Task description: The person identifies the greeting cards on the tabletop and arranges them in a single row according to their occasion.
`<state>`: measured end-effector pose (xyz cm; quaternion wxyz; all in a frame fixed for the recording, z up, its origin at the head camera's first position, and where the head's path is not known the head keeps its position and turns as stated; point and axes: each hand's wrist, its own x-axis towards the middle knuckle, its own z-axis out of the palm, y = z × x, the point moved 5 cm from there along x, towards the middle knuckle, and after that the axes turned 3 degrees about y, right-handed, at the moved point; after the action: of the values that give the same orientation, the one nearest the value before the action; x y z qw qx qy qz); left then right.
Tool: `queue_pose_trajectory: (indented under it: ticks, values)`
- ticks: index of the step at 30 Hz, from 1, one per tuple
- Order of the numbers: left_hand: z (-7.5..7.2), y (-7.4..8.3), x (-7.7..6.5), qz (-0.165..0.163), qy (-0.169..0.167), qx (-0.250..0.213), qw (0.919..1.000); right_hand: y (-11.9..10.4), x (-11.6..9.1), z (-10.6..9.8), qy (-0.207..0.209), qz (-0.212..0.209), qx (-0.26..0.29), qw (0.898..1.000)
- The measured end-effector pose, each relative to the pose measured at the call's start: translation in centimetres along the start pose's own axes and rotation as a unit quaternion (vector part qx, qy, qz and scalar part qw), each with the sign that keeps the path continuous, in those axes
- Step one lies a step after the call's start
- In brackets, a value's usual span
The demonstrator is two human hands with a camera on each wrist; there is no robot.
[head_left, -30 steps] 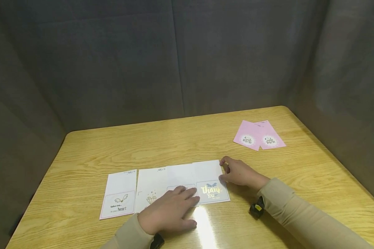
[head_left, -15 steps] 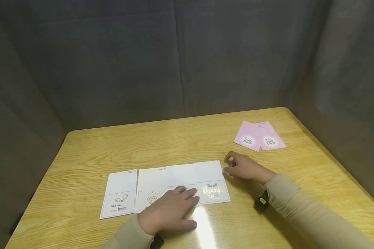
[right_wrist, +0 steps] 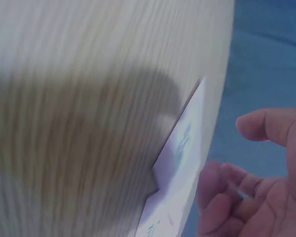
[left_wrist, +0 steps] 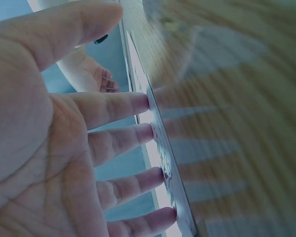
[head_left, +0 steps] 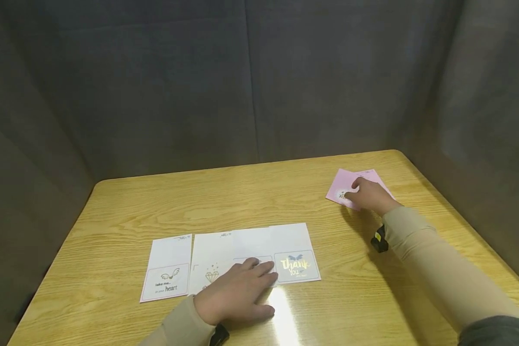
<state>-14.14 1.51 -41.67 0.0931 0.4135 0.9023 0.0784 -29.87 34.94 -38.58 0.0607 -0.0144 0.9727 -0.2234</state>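
Note:
A row of white cards lies on the table. At its left end is the "take me to your heart" card (head_left: pixel 169 257), then the diamond card (head_left: pixel 212 250), a card with a bordered lower panel (head_left: pixel 252 242) and the "Thank You" card (head_left: pixel 290 238). My left hand (head_left: pixel 238 293) rests palm down with straight fingertips on the row, covering part of the two middle cards. My right hand (head_left: pixel 372 196) hovers over the overlapping pink cards (head_left: pixel 340 182), hiding part of them. In the right wrist view, its thumb and bent fingers are apart, and a card (right_wrist: pixel 180 148) lies beyond.
The wooden table (head_left: pixel 207 202) has rounded far corners, and its right edge runs close to the pink cards. A dark grey curtain (head_left: pixel 177 91) stands behind and at both sides. Light glares off the table in front of the "Thank You" card.
My right hand has left the right edge of the "Thank You" card and moved away and right, to the pink cards. My left hand stays in place on the row.

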Motion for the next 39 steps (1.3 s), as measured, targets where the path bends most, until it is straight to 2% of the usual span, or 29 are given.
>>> queue_pose_trajectory:
  ticks: [3, 7, 13, 17, 22, 28, 39]
  values:
    - [0.0, 0.0, 0.0, 0.0, 0.0, 0.004, 1.0, 0.8, 0.6, -0.1, 0.0, 0.022, -0.028, 0.999]
    - [0.0, 0.1, 0.0, -0.003, -0.003, -0.001, 1.0, 1.6, 1.1, 0.1, -0.003, 0.072, -0.042, 0.996]
    - [-0.1, 0.1, -0.1, -0.005, 0.0, 0.001, 1.0, 1.7, 1.9, 0.5, 0.007, 0.122, -0.062, 0.991]
    - [-0.1, 0.2, -0.1, -0.003, 0.004, 0.006, 1.0, 1.5, 2.4, 0.9, 0.025, 0.135, -0.078, 0.987]
    - [-0.1, 0.5, -0.1, 0.004, 0.012, 0.011, 0.9999, 1.4, 2.7, 1.6, 0.017, 0.154, -0.084, 0.984]
    - [-0.3, 0.5, -0.1, 0.005, 0.021, 0.007, 0.9997, 1.4, 2.9, 1.7, 0.011, 0.157, -0.085, 0.984]
    - [0.1, 0.3, -0.2, -0.006, 0.01, -0.018, 0.9998, 1.7, 2.9, 1.6, 0.001, 0.154, -0.043, 0.987]
